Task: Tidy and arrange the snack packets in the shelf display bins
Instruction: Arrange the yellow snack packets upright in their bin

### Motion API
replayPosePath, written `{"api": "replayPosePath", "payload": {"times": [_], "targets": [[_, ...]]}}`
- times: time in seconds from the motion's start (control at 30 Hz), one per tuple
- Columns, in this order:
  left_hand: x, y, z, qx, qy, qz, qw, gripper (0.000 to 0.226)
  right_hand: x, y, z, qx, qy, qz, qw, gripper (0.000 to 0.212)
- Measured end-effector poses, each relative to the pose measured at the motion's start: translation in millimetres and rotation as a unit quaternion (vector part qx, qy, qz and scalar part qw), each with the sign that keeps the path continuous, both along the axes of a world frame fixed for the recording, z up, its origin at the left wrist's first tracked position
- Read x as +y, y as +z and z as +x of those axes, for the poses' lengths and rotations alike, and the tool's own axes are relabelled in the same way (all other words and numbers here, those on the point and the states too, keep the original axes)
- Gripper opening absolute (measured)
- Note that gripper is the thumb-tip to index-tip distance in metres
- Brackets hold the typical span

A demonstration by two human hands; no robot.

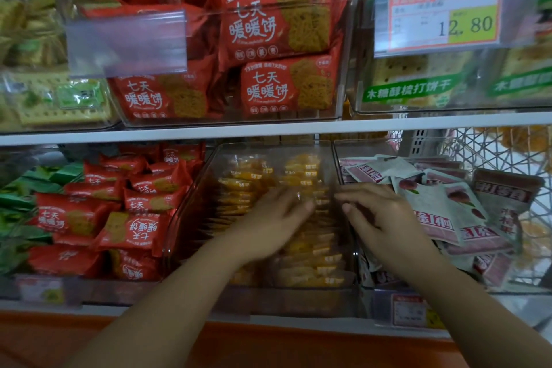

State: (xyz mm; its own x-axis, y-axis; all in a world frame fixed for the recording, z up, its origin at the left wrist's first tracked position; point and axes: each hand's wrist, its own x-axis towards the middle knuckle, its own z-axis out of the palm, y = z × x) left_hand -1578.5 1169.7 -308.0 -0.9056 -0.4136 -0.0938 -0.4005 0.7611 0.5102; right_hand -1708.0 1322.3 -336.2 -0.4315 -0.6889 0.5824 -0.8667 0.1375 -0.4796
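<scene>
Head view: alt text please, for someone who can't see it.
Both hands, left hand and right hand, reach into the clear middle bin of orange snack packets on the lower shelf. Red biscuit packets fill the bin to its left.

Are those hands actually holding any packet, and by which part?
Cannot be told. The left hand lies flat on the yellow packets; the right hand reaches alongside, its fingers blurred.
</scene>
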Motion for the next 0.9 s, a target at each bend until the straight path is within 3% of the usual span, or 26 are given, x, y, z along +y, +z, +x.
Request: {"api": "replayPosePath", "payload": {"times": [0.07, 0.17, 0.5, 0.63, 0.9], "targets": [[-24, -1, -1, 0.076, 0.076, -0.009, 0.994, 0.048, -3, 0, -2, -0.011, 0.001, 0.02, 1.0, 0.028], [-45, -4, -9, 0.054, 0.114, -0.072, 0.989, 0.046, -7, 0, -6, -0.012, -0.003, 0.033, 0.999, 0.022], [-65, -17, -50, -0.062, 0.01, -0.252, 0.966, 0.037, -8, 1, -10, -0.029, 0.009, 0.05, 0.998, 0.021], [-75, -14, -58, -0.056, -0.005, -0.25, 0.967, 0.03, -7, 0, -11, -0.026, 0.011, 0.044, 0.999, 0.021], [-80, -4, -58, 0.059, 0.003, -0.199, 0.978, 0.032, -10, 0, -10, -0.023, 0.014, 0.041, 0.999, 0.033]]}}
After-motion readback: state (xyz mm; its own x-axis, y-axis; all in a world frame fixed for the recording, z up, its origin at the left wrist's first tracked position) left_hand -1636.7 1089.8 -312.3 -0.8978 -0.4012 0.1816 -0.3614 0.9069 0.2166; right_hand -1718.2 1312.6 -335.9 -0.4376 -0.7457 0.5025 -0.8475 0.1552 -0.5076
